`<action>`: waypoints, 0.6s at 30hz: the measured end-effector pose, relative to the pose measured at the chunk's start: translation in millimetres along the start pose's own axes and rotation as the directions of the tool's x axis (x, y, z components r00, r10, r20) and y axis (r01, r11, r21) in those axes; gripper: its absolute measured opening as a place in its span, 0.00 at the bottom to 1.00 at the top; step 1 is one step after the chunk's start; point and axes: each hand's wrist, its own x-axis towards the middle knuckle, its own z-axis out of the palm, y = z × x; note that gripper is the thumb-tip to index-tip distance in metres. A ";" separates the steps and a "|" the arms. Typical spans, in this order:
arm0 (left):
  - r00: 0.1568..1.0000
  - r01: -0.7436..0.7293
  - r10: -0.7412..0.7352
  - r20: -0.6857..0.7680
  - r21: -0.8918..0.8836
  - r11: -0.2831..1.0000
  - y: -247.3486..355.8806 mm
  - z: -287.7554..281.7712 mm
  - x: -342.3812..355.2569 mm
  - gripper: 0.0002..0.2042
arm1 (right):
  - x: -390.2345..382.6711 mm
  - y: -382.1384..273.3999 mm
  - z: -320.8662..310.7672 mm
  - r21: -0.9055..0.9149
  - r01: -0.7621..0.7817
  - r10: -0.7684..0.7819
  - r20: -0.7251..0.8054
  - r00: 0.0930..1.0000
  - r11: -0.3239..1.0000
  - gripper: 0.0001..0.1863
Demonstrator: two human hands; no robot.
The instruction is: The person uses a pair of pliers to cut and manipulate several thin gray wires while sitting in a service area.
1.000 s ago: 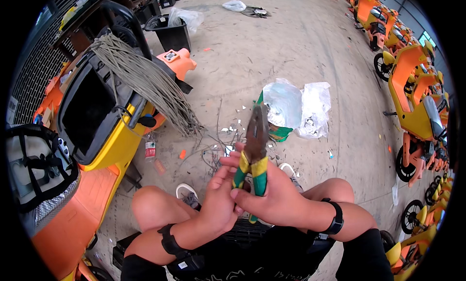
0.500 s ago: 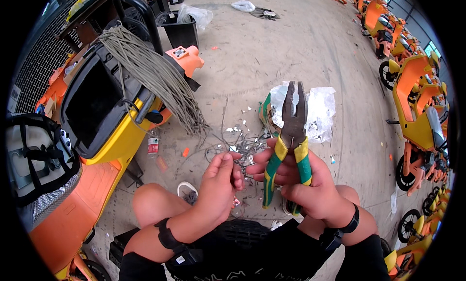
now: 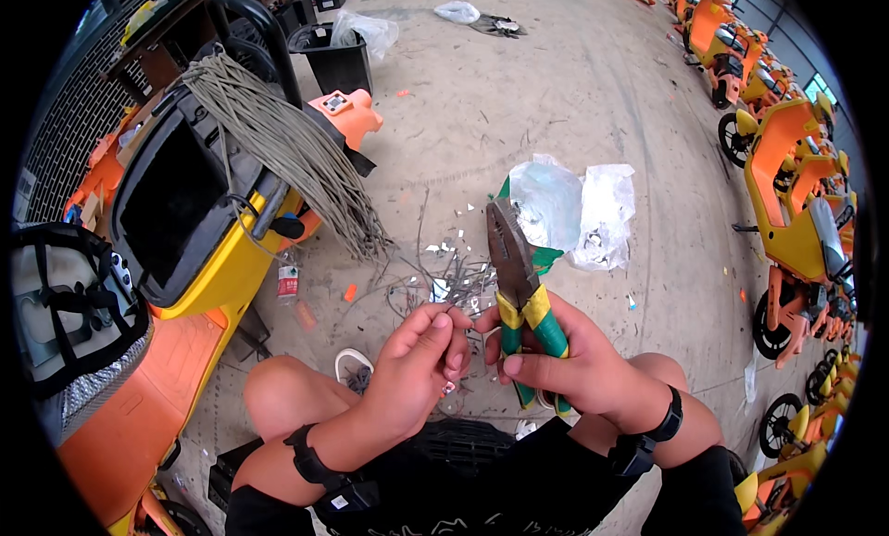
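Note:
My right hand (image 3: 579,355) is wrapped round the green and yellow handles of a pair of combination pliers (image 3: 517,263). Their dark metal jaws point away from me, tilt left and are closed. My left hand (image 3: 421,355) is closed in a pinch beside them, thumb against the fingers. Whatever it holds is too small to make out; a thin dark strand may run at the fingertips. The fingertips of both hands are close together. Just beyond them, cut grey wire pieces (image 3: 468,281) and white scraps litter the floor.
Clear plastic sheeting (image 3: 607,216) lies beyond the pliers. A bundle of grey cables (image 3: 287,147) hangs over a yellow and orange scooter (image 3: 199,351) on my left. Behind it stands a black bin (image 3: 338,68). Orange scooters (image 3: 787,193) line the right side.
The pliers have come down and tilted left, and their jaws have gone from spread to closed. My right-hand fingers have drawn in round the handles. The left hand keeps its pinch.

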 end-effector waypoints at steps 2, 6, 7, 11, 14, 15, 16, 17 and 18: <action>1.000 0.004 -0.004 0.027 0.005 1.000 0.5 0.1 0.2 0.10 | -0.2 0.0 0.8 -0.008 -0.002 0.002 -0.016 1.000 1.000 0.26; 0.994 0.091 -0.098 0.056 0.113 0.989 0.3 1.9 -1.7 0.10 | 0.7 0.4 6.0 0.024 0.040 -0.038 -0.083 0.996 0.999 0.23; 0.991 0.114 -0.122 0.062 0.112 0.987 2.0 2.1 -2.5 0.10 | 1.9 0.5 6.3 0.045 0.058 -0.053 -0.097 0.994 0.997 0.23; 0.979 0.183 -0.192 0.074 0.118 0.976 9.0 3.1 -4.1 0.09 | 3.8 -4.8 1.5 0.034 0.069 -0.064 -0.121 0.991 0.997 0.22; 0.971 0.223 -0.231 0.067 0.108 0.969 12.7 4.7 -4.7 0.09 | 2.4 -7.1 0.2 0.068 0.079 -0.069 -0.140 0.988 0.995 0.21; 0.967 0.237 -0.243 0.080 0.076 0.968 12.7 3.2 -4.9 0.09 | 1.9 -7.4 -0.6 0.079 0.072 -0.061 -0.132 0.989 0.994 0.21; 0.963 0.252 -0.255 0.092 0.044 0.967 12.6 1.0 -5.1 0.09 | 1.5 -7.7 -1.2 0.090 0.065 -0.053 -0.125 0.991 0.994 0.21; 0.958 0.266 -0.266 0.105 0.013 0.964 12.9 -0.8 -5.6 0.09 | 1.5 -7.8 -1.8 0.107 0.060 -0.047 -0.123 0.991 0.992 0.21; 0.956 0.272 -0.271 0.108 0.006 0.962 13.5 -1.6 -5.5 0.09 | 1.0 -7.7 -2.5 0.123 0.054 -0.039 -0.124 0.991 0.991 0.20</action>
